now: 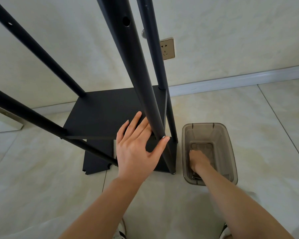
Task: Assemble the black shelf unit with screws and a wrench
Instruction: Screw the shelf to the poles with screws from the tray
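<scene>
The black shelf unit stands on the floor with several black poles (138, 69) rising toward me. A black shelf board (100, 116) sits between the poles, above a lower board (97, 159). My left hand (136, 149) rests flat on the shelf board by the near right pole, fingers straight, thumb pressing a silver screw head (163, 137) on that pole. My right hand (199, 160) reaches down inside a clear brown plastic bin (231, 152) to the right of the unit. Its fingers are hidden at the bin's bottom. A metal piece (195, 176) lies in the bin.
The unit stands close to a cream wall with a gold wall socket (167, 49) and a white baseboard (231, 81). Pale floor tiles (240, 109) surround the unit. My shoes (122, 230) show at the bottom edge.
</scene>
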